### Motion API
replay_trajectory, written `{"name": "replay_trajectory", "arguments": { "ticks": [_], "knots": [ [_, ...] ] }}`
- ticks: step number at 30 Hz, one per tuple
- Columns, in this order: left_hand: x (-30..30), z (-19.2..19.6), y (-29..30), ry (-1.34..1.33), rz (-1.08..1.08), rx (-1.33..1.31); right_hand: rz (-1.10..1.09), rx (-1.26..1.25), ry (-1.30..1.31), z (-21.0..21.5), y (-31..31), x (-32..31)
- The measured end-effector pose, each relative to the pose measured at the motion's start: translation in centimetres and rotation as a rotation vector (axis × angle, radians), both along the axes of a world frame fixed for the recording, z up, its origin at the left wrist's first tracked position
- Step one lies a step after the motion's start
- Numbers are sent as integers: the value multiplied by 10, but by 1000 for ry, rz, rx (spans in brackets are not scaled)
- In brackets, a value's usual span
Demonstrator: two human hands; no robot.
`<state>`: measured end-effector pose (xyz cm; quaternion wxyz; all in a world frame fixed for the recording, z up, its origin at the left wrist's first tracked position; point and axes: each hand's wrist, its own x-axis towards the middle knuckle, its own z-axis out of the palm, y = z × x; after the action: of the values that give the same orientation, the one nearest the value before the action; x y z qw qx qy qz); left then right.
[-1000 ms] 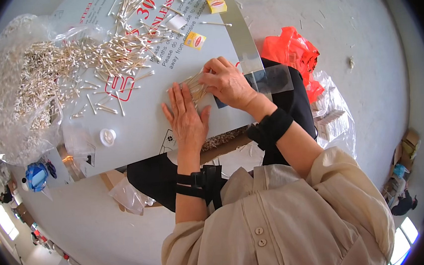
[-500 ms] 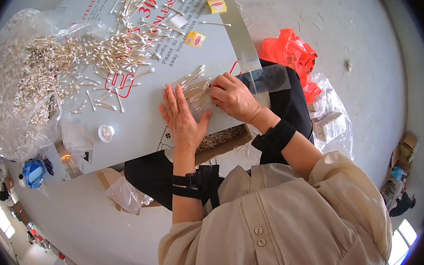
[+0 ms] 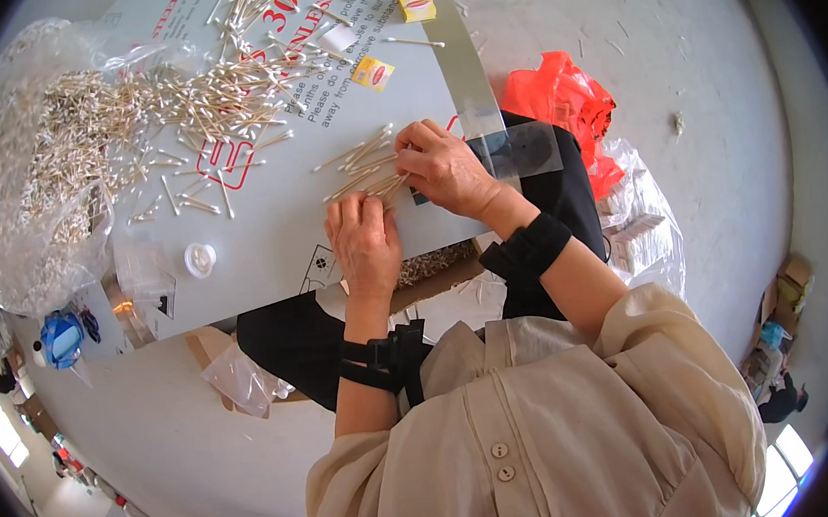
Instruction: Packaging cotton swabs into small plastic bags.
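A small loose bunch of cotton swabs (image 3: 359,156) lies on the grey sheet-covered table (image 3: 275,226) in front of me. My right hand (image 3: 451,170) pinches the right ends of several swabs between thumb and fingers. Just left and nearer, my left hand (image 3: 366,245) has its fingers curled down at the near side of the same bunch; what lies under its fingertips is hidden. To the far left spreads a big heap of cotton swabs (image 3: 69,140), partly inside a clear plastic bag (image 3: 1,203). Black straps circle both wrists.
Two small yellow boxes (image 3: 372,73) (image 3: 416,4) sit at the far side. A round white tub (image 3: 200,260) stands left of my left hand. Below the table edge is an open cardboard box (image 3: 455,280) of swabs. A red plastic bag (image 3: 557,97) lies at the right.
My left hand has drawn back toward me, and its flat, spread fingers have curled. My right hand has shifted slightly left and away from me. The swabs lie more spread out.
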<state>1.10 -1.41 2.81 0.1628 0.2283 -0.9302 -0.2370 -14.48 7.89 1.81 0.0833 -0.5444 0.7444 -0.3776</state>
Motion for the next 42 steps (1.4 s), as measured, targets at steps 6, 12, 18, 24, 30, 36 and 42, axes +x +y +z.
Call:
{"name": "replay_trajectory", "arguments": {
  "ticks": [6, 12, 18, 24, 30, 36, 42],
  "knots": [
    [7, -9, -5, 29, -14, -15, -12, -11, 10, 7, 21, 19],
    [3, 10, 0, -88, -37, -50, -276, -77, -149, 0, 30, 34],
    [4, 9, 6, -302, -240, -107, -231, 4, -48, -7, 24, 22],
    [4, 0, 7, -299, -160, -83, -143, 97, -33, 1, 16, 14],
    [-3, -6, 10, -282, -107, -63, -151, 188, 24, -5, 5, 14],
    [-11, -12, 6, -301, -83, -137, -298, 306, -54, -1, -7, 16],
    [-24, -16, 8, -261, -11, -126, -526, -140, -506, 1, 2, 33]
  ]
}}
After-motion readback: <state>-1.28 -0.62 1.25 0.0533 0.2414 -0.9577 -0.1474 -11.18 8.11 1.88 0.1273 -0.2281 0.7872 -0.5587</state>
